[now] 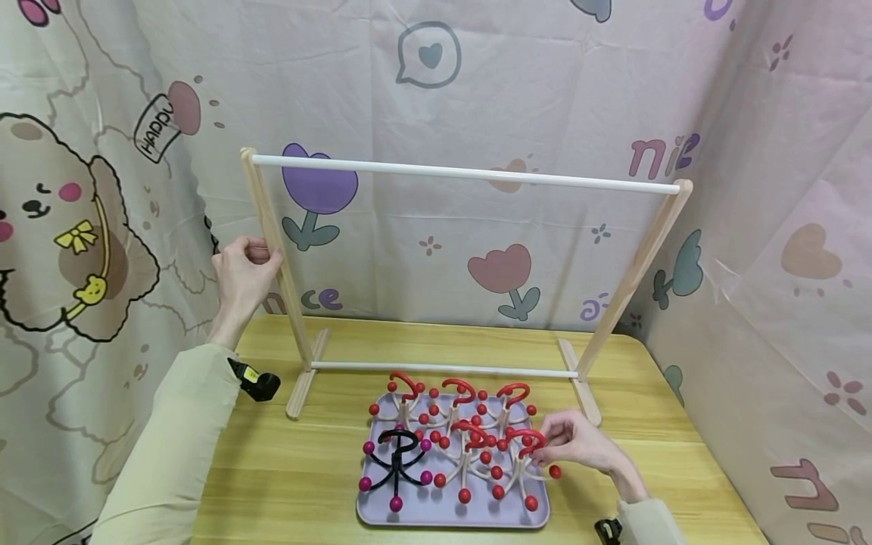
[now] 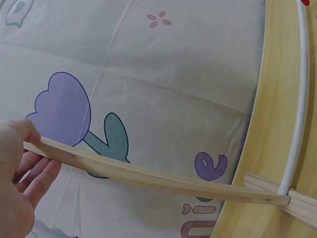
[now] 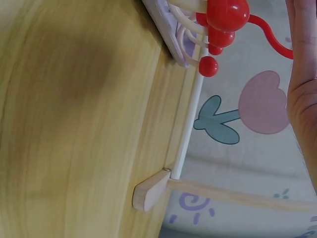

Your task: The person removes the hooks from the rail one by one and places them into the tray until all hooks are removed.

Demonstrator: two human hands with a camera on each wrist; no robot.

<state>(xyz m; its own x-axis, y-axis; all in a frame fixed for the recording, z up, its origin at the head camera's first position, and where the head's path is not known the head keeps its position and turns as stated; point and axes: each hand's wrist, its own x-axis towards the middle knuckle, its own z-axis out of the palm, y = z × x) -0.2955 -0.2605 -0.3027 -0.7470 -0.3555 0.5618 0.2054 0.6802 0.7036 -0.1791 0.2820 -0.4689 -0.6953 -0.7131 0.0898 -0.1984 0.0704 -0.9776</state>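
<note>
red hanger [image 1: 526,446] on lilac tray [image 1: 436,515] among other red hangers and one black hanger [image 1: 397,459], pinched by curled right hand [image 1: 575,443] fingers. left hand [image 1: 241,272] wrapped round wooden rack [image 1: 272,227] upright, on table [image 1: 286,484].

Head view overhead; wrist views close, sharing rack [image 1: 463,175].

A home-like tabletop play corner: cartoon-printed cloth [image 1: 477,98] with a puppy, tulips and hearts hangs on the far, left and right sides around a small wooden table [image 1: 286,469] bearing a toy-sized clothes rack [image 1: 463,172] and a lilac tray [image 1: 436,515] of little hangers.
</note>
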